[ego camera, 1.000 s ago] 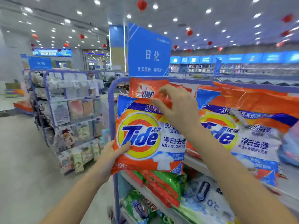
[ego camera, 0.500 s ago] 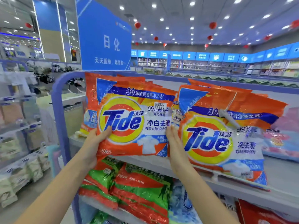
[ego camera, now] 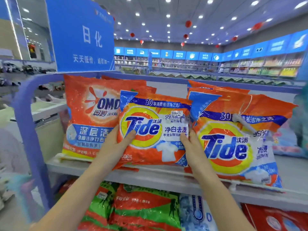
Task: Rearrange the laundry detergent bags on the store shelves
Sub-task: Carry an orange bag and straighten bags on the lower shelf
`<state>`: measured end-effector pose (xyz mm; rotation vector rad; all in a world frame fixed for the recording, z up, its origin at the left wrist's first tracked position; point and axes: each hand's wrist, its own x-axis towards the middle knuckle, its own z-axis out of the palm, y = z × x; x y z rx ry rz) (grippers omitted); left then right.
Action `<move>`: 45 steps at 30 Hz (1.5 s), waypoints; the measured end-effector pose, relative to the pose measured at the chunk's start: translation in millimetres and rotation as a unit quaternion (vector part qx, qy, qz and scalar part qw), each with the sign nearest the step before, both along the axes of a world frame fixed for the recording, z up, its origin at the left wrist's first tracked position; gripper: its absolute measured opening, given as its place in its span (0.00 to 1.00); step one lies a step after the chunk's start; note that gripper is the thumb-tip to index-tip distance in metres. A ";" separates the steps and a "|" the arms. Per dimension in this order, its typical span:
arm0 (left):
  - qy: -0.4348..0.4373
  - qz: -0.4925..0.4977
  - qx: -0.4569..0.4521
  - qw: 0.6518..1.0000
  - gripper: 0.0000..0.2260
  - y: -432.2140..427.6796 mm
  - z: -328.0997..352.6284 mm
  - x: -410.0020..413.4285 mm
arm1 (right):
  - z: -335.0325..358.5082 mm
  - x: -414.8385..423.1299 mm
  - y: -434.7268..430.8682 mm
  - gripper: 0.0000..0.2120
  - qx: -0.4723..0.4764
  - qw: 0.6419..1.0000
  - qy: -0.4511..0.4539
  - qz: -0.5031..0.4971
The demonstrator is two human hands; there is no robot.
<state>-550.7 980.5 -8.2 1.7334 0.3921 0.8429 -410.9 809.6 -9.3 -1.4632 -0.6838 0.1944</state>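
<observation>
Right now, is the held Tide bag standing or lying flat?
Standing: the Tide bag has its logo upright and bottom edge at the shelf; left hand and right hand grip its sides.

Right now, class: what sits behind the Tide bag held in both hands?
Behind the held Tide bag, an OMO bag shows at its left edge, partly covered. Anything directly behind is hidden.

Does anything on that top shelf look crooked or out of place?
Yes. The right Tide bag sits tilted, its bottom edge hanging over the shelf front. The middle Tide bag, held by the left hand and right hand, overlaps the OMO bag.
</observation>
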 end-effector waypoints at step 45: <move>0.080 0.143 -0.082 0.983 0.20 17.9 8.6 148.7 | 19.5 98.7 65.7 0.16 -0.056 0.959 0.048 -0.274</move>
